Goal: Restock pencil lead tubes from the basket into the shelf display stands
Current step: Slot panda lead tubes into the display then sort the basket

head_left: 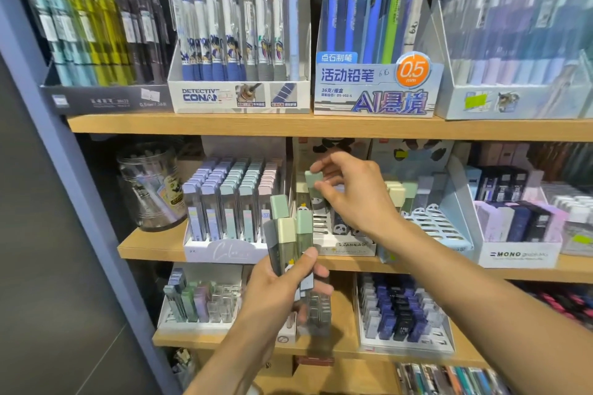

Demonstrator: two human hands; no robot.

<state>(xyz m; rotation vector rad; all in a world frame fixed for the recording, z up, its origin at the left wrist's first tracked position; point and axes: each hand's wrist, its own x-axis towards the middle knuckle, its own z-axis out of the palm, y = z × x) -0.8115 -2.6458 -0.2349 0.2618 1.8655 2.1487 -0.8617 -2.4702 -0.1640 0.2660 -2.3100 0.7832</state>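
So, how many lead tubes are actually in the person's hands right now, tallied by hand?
Left hand, bunch of green-capped lead tubes: at least 3 caps visible
Right hand, single green-capped lead tube over the panda display stand: 1
Total: at least 4

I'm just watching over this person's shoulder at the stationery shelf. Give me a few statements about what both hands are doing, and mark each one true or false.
1. The left hand holds a bunch of lead tubes. True.
2. The right hand is empty. False: it pinches a single green-capped tube.
3. The right hand is over the panda display stand on the middle shelf. True.
4. The left hand's tubes have red caps. False: the caps are pale green.
5. The glass jar stands at the right end of the shelf. False: it is at the left end.
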